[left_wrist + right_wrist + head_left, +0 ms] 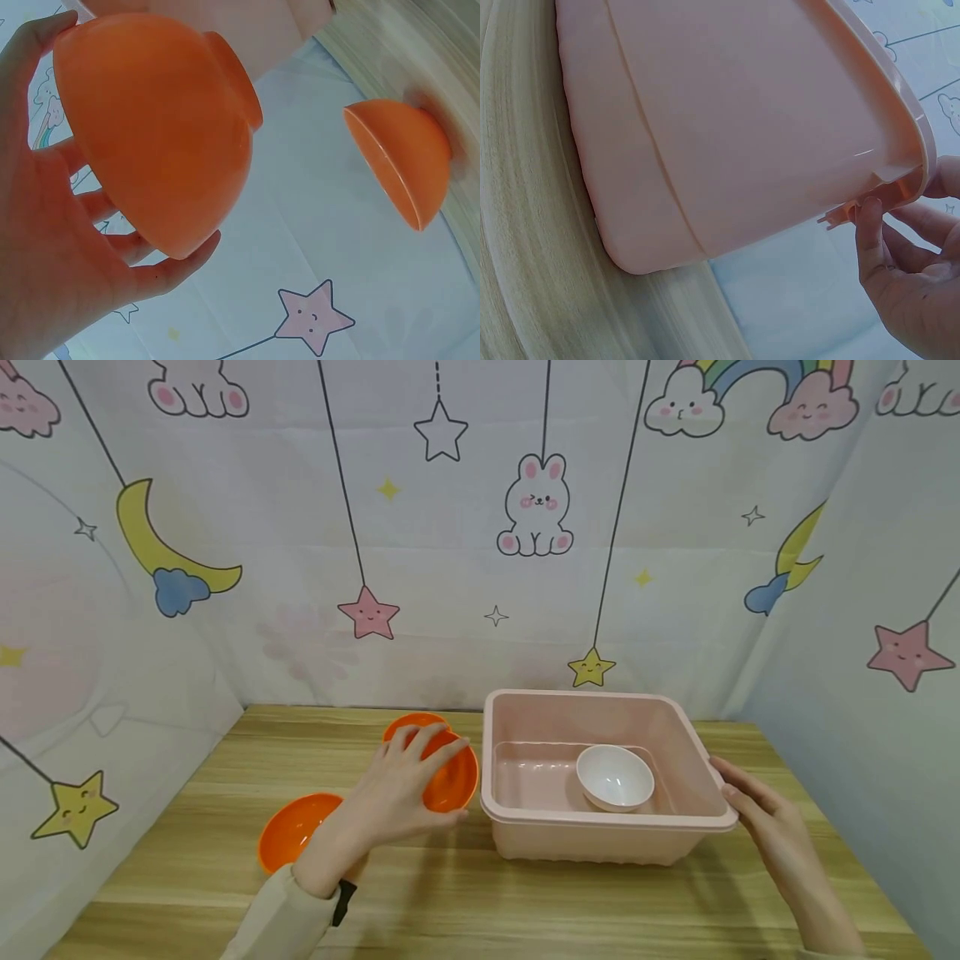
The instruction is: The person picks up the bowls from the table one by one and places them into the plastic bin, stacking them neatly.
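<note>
My left hand (390,789) grips an orange bowl (456,781) by its rim, thumb on one side and fingers spread on the other. In the left wrist view this bowl (157,127) is tilted, its outside and foot ring showing, raised off the table. It is beside the left wall of a pink plastic basin (592,842). Inside the basin sits a white bowl (613,781), upright. My right hand (776,827) holds the basin's right rim; the right wrist view shows the fingers (870,232) at the rim's corner, by a small clip-like part.
A second orange bowl (414,720) stands behind the held one, partly hidden. Another orange bowl (296,833) rests at the left, partly covered by my left forearm. The wooden table (187,852) is bordered by printed cloth walls (435,643).
</note>
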`<state>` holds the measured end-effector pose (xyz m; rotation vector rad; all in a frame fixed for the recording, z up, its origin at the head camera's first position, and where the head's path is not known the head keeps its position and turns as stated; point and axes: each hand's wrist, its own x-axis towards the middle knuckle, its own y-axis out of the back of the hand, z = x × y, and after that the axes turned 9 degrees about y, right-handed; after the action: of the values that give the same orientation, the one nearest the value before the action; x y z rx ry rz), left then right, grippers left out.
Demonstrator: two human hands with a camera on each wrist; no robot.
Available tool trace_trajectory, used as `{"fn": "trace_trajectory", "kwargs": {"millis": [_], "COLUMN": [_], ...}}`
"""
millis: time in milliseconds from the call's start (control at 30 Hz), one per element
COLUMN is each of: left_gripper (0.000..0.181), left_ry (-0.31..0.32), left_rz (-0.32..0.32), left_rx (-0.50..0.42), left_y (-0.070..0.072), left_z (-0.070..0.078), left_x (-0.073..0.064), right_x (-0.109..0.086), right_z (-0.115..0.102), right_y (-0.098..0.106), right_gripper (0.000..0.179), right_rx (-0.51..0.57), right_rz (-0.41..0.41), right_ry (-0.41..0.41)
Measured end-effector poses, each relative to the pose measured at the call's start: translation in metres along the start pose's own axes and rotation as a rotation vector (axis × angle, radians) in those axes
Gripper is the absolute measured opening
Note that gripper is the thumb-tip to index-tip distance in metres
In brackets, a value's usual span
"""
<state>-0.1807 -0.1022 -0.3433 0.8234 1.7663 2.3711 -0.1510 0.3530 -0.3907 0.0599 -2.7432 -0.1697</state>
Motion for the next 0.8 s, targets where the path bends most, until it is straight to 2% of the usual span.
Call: {"fn": "trace_trajectory", "kwargs": {"millis": [267,567,800], "left_gripper": [0.077,0.075,0.074], "left_ry": [-0.001,0.014,-0.020], "left_rz": [0.002,-0.026,0.013], "left_rx": [0.000,0.000,-0.002], "left_y": [0.003,0.009,0.011], "left_z": [0.002,0.006,0.009], "left_x": [0.002,0.007,0.010], "right_x": [0.000,0.000,0.001], "right_z": [0.000,0.000,0.000], "right_y": [0.000,-0.001,-0.001], "right_gripper": [0.045,0.045,0.044], "right_rx": [0.003,-0.014,-0.006], "right_rz": [0.003,-0.001,-0.001], "right_ry": [0.004,0.015,0.021]}}
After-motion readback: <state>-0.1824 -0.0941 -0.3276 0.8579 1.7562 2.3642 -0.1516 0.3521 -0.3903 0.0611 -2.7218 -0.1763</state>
